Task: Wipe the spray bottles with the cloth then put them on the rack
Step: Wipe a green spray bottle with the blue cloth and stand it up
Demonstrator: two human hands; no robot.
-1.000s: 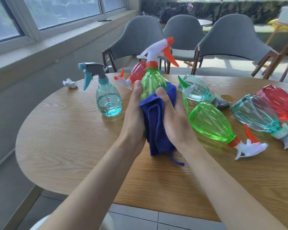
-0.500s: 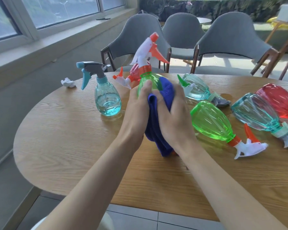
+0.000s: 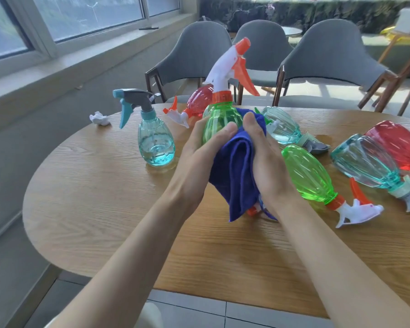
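- Left hand (image 3: 199,152) is curling around the upright green bottle (image 3: 220,119) above the wooden table (image 3: 104,197).
- Right hand (image 3: 268,162) is gripping the blue cloth (image 3: 234,176) against it.
- Gray chairs (image 3: 194,55) are standing at twelve o'clock, windows (image 3: 92,17) at ten.

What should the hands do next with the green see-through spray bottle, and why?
Probably twist the green clear plastic spray bottle a little in the left hand, so the folded blue cloth gripped by the right hand rubs a fresh side. The cloth covers only part of the bottle's body; the side facing the camera is bare.
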